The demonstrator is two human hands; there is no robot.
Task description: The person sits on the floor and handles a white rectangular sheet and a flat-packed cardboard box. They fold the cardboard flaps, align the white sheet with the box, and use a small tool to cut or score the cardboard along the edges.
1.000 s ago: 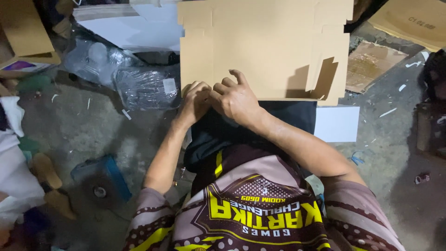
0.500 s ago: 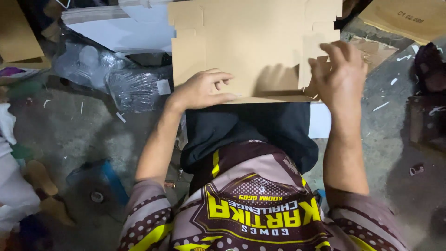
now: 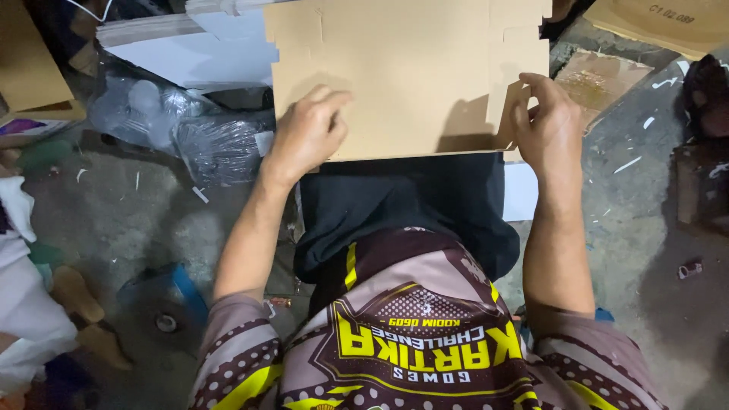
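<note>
A: What do we see at the edges of the cardboard sheet (image 3: 402, 76)?

B: We see a flat brown sheet lying across the lap, over the dark trousers (image 3: 410, 205). Its near edge runs straight from one hand to the other. On the right side there is a cut flap, and the right hand (image 3: 548, 125) has its grip pinching this flap, the thumb on one side and the fingers on the other.

A: And the left hand (image 3: 307, 133)?

B: It lies on top of the sheet, near the lower left corner. The fingers are curled and pressed down on the cardboard; this grip is not pinching anything, it only rests there.

A: Is there room around the sheet?

B: Not much on the left. A clear plastic bag (image 3: 182, 129) lies just beside the left edge, and a white board (image 3: 205, 53) lies under the far left corner. On the right, a stained cardboard piece (image 3: 600, 83) is near the flap, and another brown box (image 3: 668, 23) is further in the corner. The far edge goes out of the picture, so we cannot tell what is there.

A: What about the floor (image 3: 121, 212)?

B: It is grey concrete, dirty, with small white scraps. A blue object (image 3: 171, 296) lies at the lower left, well apart from the sheet.
</note>
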